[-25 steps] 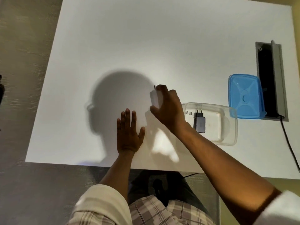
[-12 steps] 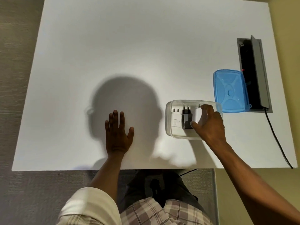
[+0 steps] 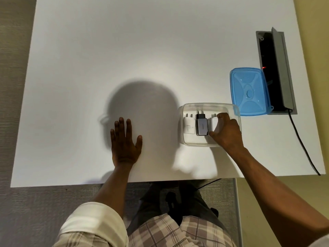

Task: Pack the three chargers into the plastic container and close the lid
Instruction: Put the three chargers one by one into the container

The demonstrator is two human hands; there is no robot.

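Note:
A clear plastic container (image 3: 185,142) sits on the white table (image 3: 124,50) at the front right. Inside it lie a white charger (image 3: 188,126) on the left and a black-and-grey charger (image 3: 201,126) in the middle. A third white charger (image 3: 214,123) lies at the right inside the container, with my right hand (image 3: 226,131) curled around it. The blue lid (image 3: 249,91) lies flat on the table just behind and right of the container. My left hand (image 3: 124,143) rests flat on the table, fingers spread, left of the container.
A grey cable box (image 3: 277,68) with an open flap is set into the table at the far right, partly under the lid. A black cable (image 3: 302,143) runs from it to the table's front edge. My legs and a plaid shirt show below the table.
My right hand carried the white charger from the table's middle rightward into the container and now sets it beside the black one. My left hand stayed flat.

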